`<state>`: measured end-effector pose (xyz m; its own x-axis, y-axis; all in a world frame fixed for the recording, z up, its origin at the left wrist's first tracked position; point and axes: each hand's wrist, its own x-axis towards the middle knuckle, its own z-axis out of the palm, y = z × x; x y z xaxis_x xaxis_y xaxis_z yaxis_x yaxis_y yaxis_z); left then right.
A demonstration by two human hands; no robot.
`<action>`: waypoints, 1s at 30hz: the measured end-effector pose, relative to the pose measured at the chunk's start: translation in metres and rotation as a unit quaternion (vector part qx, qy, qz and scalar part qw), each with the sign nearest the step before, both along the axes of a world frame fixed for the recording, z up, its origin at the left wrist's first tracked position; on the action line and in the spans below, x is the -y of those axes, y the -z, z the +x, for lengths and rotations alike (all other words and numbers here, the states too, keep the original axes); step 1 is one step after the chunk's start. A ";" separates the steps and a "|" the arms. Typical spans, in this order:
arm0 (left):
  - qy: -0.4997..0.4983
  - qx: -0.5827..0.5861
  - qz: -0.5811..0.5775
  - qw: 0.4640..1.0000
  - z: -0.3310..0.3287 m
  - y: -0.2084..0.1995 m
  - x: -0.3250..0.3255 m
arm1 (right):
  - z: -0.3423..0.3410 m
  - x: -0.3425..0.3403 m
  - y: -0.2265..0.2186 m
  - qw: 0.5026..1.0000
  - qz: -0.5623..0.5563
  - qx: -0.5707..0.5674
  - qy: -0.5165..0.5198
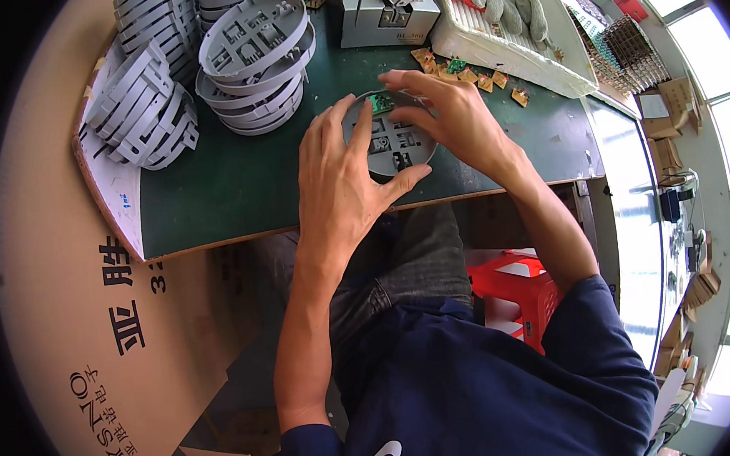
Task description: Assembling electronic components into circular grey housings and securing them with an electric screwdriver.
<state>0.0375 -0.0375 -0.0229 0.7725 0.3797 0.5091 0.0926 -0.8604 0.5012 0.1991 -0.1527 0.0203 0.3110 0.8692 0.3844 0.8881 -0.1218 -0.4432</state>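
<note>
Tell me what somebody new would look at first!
Probably the left hand and right hand in the middle, with their fingers at a round gray tray at the green table. Then maybe the piles of gray trays at the upper left, and the bright red stool below and right of the hands.

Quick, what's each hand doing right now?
Left hand: holding the gray round housing, thumb and fingers spread across it.
Right hand: partly open, fingers bent over the housing's right side; whether it grips anything cannot be told.
</note>
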 end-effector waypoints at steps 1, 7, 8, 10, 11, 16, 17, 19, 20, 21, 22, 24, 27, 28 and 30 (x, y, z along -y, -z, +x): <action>0.000 -0.001 0.000 1.000 0.000 0.000 -0.001 | -0.001 0.003 0.000 0.999 -0.017 -0.039 0.019; 0.014 -0.011 -0.008 1.000 0.001 -0.001 0.001 | 0.005 0.008 0.014 0.999 0.033 0.024 -0.001; 0.013 -0.016 -0.008 1.000 0.001 -0.001 0.001 | 0.005 0.009 0.014 0.999 0.034 0.024 0.000; 0.012 -0.021 -0.008 1.000 0.002 -0.001 0.001 | 0.005 0.010 0.014 0.999 0.040 0.024 -0.005; 0.011 -0.025 -0.007 1.000 0.002 -0.001 0.001 | 0.005 0.010 0.014 0.999 0.041 0.024 -0.004; 0.010 -0.030 0.001 0.999 0.002 -0.002 0.003 | 0.009 0.011 0.015 0.999 0.040 -0.020 -0.021; 0.009 -0.030 0.004 0.999 0.002 -0.002 0.002 | 0.009 0.011 0.015 0.999 0.041 -0.021 -0.020; 0.009 -0.031 0.007 0.999 0.002 -0.002 0.003 | 0.010 0.010 0.013 0.994 0.032 -0.106 0.008; 0.010 -0.036 0.006 0.999 0.002 -0.003 0.003 | 0.014 0.010 0.010 0.994 0.033 -0.107 0.009; 0.011 -0.040 0.004 0.999 0.002 -0.004 0.003 | 0.022 0.008 0.004 0.999 0.012 -0.017 -0.046; 0.012 -0.041 0.005 0.999 0.002 -0.004 0.003 | 0.028 0.006 -0.003 0.992 -0.009 0.072 -0.100; 0.007 -0.048 -0.001 0.999 0.001 -0.005 0.002 | 0.030 0.001 -0.019 0.986 -0.060 0.095 -0.120; 0.012 -0.023 -0.043 0.999 0.002 -0.001 0.001 | 0.035 -0.008 -0.024 0.964 -0.125 0.177 -0.154; 0.011 -0.024 -0.044 0.999 0.003 0.000 0.000 | 0.036 -0.012 -0.027 0.949 -0.157 0.212 -0.175; 0.021 -0.015 -0.054 0.998 0.003 -0.002 -0.001 | 0.040 -0.019 -0.032 0.930 -0.189 0.246 -0.195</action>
<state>0.0405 -0.0365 -0.0206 0.8036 0.3973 0.4431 0.0738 -0.8054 0.5881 0.2387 -0.1338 0.0525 -0.1888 0.9811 0.0413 0.9816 0.1872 0.0387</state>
